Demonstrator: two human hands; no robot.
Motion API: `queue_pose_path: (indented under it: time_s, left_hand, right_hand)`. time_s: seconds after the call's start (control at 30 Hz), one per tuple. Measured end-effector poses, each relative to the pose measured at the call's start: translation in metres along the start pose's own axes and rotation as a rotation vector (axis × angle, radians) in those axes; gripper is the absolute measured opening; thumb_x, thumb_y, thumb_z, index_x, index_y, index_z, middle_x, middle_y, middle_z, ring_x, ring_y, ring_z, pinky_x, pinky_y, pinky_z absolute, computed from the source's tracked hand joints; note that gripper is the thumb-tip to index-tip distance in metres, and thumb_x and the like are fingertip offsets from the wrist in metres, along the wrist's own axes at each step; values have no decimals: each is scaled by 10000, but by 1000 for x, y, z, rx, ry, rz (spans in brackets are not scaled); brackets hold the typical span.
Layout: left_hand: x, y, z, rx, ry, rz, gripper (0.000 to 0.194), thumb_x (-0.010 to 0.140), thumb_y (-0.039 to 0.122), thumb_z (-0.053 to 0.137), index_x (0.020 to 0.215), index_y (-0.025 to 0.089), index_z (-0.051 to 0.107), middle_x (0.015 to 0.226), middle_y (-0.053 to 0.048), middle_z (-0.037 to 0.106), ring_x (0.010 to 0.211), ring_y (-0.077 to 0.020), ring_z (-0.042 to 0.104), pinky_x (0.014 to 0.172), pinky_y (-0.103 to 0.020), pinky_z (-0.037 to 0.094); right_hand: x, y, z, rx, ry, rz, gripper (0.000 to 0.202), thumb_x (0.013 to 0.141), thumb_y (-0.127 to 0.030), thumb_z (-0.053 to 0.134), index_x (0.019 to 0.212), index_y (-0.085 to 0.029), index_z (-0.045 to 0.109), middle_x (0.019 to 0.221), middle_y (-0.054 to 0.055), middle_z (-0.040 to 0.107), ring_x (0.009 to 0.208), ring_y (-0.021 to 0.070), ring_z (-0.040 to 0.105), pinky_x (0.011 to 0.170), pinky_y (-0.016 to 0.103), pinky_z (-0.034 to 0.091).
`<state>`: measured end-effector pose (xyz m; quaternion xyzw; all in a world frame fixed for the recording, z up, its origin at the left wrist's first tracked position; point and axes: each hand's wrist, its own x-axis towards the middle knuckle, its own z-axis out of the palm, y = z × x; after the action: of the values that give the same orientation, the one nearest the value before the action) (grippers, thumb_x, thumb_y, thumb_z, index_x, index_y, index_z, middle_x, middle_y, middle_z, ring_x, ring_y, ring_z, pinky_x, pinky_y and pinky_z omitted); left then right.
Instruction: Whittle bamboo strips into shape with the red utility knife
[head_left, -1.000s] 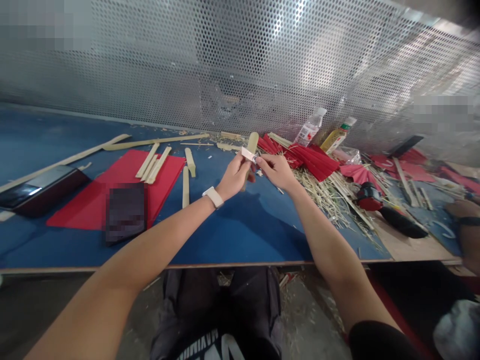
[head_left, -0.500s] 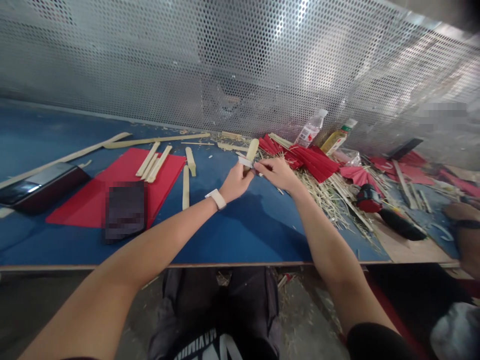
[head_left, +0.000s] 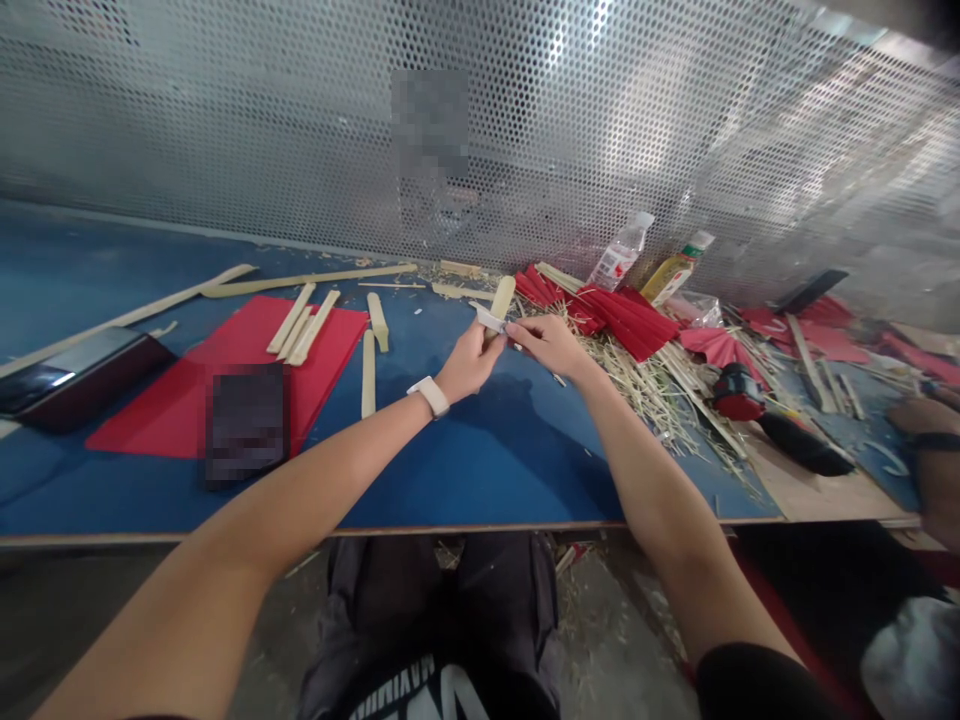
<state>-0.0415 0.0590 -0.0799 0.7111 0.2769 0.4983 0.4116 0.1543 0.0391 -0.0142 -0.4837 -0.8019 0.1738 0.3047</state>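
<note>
In the head view, you are holding a wooden strip [head_left: 504,294] just above the tabletop [head_left: 450,470], its rounded end pointing toward one o'clock. Your left hand [head_left: 466,362] is closing around the lower part, probably to steady it and leave that end free. Your right hand [head_left: 551,342] is meeting it from three o'clock, its grip apparently pinching one end of a flat white piece [head_left: 490,320] that is lying across the strip; its exact contact is too small to tell.

At nine o'clock from your hands, loose strips [head_left: 313,325] are resting on red sheets [head_left: 180,400], perhaps grouped there for easy reach. Toward four o'clock, shavings [head_left: 649,390] are heaping up, seemingly out of the working space. Beyond them a black-handled tool [head_left: 806,447] is lying, and at two o'clock a clear bottle [head_left: 619,258] is leaning.
</note>
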Motion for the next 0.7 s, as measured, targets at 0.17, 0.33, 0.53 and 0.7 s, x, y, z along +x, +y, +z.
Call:
queue_pose_path:
  time_s: [0.17,0.33,0.53,0.7]
  left_hand:
    - [0,-2,1,-9,-1,-20,177,1127,407,636,1132,238,583,692,33,542,617,-173,550,670,-353,527]
    - [2,-1,2,42,43,-4,179,1130,400,638,1163,227,609,734,12,584,698,-191,609,736,-365,567]
    - [3,-1,5,52,89,8,171,1137,389,623,1205,232,626,816,-24,653,821,-231,679,790,-387,586]
    - [5,0,7,75,110,8,193,1135,426,626,1136,235,601,828,-25,649,835,-225,668,762,-361,538]
  right_hand:
    - [-1,-2,0,34,4,19,723,1051,-836,501,684,-222,608,571,2,553,570,154,478,607,326,343]
    - [-1,-1,3,78,25,31,750,1025,-884,516,706,-216,637,578,6,568,571,155,491,600,321,355]
    - [0,-1,3,104,41,62,763,1025,-892,513,756,-204,705,584,6,561,560,150,473,592,331,339]
    - [0,-7,0,59,85,62,783,1008,-922,511,711,-215,670,581,14,563,565,157,477,590,337,328]
